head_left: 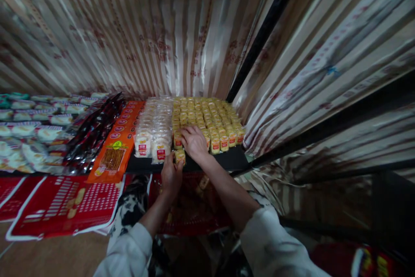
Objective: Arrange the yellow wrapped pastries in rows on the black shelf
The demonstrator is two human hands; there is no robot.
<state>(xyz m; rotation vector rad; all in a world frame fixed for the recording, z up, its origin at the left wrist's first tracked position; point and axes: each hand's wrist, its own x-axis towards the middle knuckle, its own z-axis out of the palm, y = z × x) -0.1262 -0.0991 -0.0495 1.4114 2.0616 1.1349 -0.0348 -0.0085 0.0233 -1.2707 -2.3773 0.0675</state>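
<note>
My left hand (pixel 171 171) is closed on a small yellow wrapped snack pack (pixel 179 157) at the front edge of the black shelf (pixel 207 162). Just beyond it, my right hand (pixel 195 142) reaches over the front of the rows of yellow snack packs (pixel 210 115), touching them. Its fingers are bent downward, and whether they grip a pack is hidden. Red labels show on the front packs. Left of these rows stand white round snacks in clear wrappers (pixel 152 130), the nearest ones also with red labels.
Left along the shelf lie an orange snack bag (pixel 112 151), dark shiny packets (pixel 92 134) and white packets (pixel 39 132). Red printed packaging (pixel 71 208) hangs below the shelf front. Striped sheeting (pixel 145 30) covers the back and right side, crossed by a dark pole (pixel 266 30).
</note>
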